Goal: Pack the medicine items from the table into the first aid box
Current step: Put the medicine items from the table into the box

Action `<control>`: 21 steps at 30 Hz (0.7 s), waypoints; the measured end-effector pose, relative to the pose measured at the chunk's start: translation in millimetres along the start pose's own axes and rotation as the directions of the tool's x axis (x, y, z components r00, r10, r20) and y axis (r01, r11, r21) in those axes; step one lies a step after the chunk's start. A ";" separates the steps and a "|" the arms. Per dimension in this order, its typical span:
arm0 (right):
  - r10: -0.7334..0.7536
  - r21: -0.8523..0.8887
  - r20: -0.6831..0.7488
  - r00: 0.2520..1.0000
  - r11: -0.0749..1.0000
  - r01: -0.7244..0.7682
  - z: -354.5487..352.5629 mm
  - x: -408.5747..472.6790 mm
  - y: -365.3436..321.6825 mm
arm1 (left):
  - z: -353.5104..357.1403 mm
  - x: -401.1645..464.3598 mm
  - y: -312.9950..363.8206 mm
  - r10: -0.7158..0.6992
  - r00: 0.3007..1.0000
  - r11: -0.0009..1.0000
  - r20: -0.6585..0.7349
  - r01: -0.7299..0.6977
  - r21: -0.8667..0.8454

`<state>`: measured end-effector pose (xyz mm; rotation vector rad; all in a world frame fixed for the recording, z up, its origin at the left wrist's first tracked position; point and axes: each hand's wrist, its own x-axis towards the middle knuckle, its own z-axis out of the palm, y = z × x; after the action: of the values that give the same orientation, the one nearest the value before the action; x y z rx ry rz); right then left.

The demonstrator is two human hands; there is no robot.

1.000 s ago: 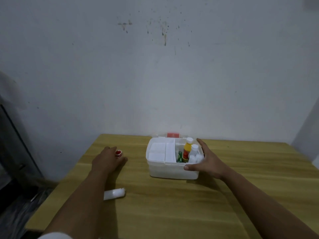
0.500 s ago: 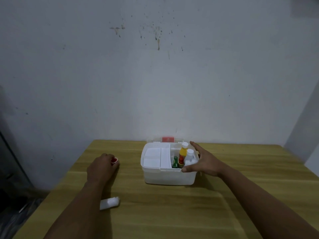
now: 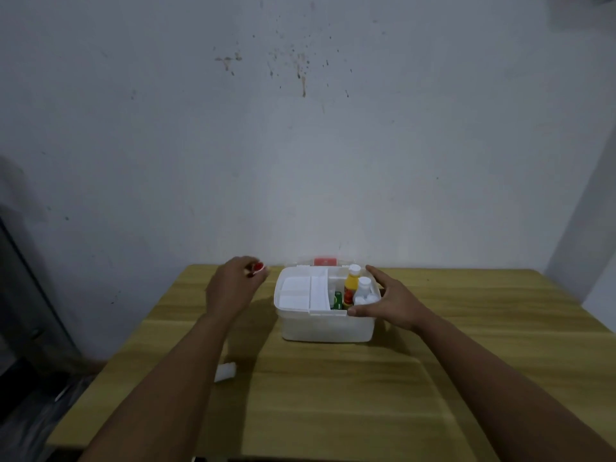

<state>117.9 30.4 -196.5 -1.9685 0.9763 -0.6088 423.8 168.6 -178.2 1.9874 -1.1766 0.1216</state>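
Note:
The white first aid box (image 3: 325, 326) stands open in the middle of the wooden table (image 3: 433, 378). Inside it I see a white insert tray, a yellow bottle (image 3: 350, 284), a white bottle (image 3: 362, 290) and a green item (image 3: 337, 301). My right hand (image 3: 388, 300) rests on the box's right rim, fingers spread. My left hand (image 3: 230, 286) is raised left of the box, shut on a small red-capped item (image 3: 258, 267). A small white roll (image 3: 226, 371) lies on the table beside my left forearm.
The box's lid with a red latch (image 3: 325, 261) hangs open behind it, close to the stained wall. The table's left edge drops to a dark floor. A grey wall corner stands at the far right.
My left hand has lifted the red-capped item off the table and moved it right toward the box. My right hand stays on the box rim.

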 end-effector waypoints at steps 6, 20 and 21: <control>-0.003 -0.002 0.001 1.000 1.000 0.003 0.6 -0.2 -0.2 | 5.9 -1.7 59.6 0.125 0.978 0.988 0.168 -0.106 -0.115; 0.004 0.008 0.006 1.000 1.000 -0.004 0.5 -0.9 0.2 | 16.6 -10.6 64.3 0.099 0.880 0.894 0.465 -0.284 0.346; 0.004 0.007 0.009 1.000 1.000 -0.004 0.6 -0.8 0.0 | 17.7 -9.1 63.8 0.092 0.875 0.892 0.476 -0.285 0.352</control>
<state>117.9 31.3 -196.9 -1.9611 0.9710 -0.5999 364.2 147.5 -156.7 2.3391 -1.7723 0.0090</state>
